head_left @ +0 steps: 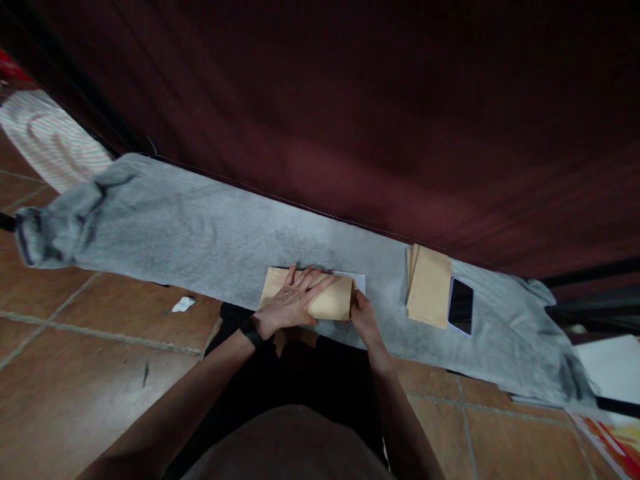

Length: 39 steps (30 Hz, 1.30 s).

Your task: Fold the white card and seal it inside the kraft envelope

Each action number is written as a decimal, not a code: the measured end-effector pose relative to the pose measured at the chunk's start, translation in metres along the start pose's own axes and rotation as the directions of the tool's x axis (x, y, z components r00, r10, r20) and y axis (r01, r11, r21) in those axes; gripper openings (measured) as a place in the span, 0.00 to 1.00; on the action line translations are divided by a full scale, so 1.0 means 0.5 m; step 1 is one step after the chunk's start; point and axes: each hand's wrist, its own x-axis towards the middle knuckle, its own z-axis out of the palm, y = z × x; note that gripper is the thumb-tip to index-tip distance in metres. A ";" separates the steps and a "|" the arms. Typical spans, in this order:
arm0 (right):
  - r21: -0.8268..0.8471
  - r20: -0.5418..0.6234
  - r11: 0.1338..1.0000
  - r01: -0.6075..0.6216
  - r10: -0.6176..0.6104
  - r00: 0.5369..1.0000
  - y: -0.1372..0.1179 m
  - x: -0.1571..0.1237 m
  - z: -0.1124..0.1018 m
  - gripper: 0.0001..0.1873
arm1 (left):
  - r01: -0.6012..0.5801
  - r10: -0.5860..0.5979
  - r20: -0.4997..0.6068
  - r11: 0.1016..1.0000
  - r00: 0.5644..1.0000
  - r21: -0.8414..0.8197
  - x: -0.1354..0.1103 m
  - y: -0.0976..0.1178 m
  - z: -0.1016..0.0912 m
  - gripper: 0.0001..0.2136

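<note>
A tan paper envelope [330, 301] lies across the grey cloth in front of my body. Spread flat over its left half is my left hand [293, 300], fingers apart, with a dark band at the wrist. My right hand [361, 312] is closed at the envelope's right end, pinching the edge; its fingertips are partly hidden. A white sheet [359, 281] sticks out at the envelope's upper right, and I cannot tell whether it lies under or inside it.
Several tan envelopes [430, 287] are stacked to the right, beside a dark-screened phone [461, 307]. Grey cloth [200, 233] covers the narrow surface. A dark red curtain [350, 133] rises behind it. A crumpled white tissue [183, 304] lies on the tiled floor [75, 373].
</note>
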 end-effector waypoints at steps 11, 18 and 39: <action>0.023 -0.057 0.993 0.112 -0.111 0.992 -0.047 -0.001 0.021 0.16 | 0.036 -0.025 -0.093 0.992 0.995 0.118 -0.014 -0.071 -0.063 0.53; -0.405 -0.056 0.848 0.342 -0.396 0.917 -0.048 -0.001 0.011 0.17 | 0.154 -0.153 -0.014 0.980 0.988 0.123 -0.016 -0.142 -0.072 0.52; -0.758 0.185 0.526 0.386 -0.393 0.901 -0.047 0.004 0.079 0.27 | 0.211 -0.214 0.137 0.977 0.967 0.038 0.015 -0.227 -0.062 0.54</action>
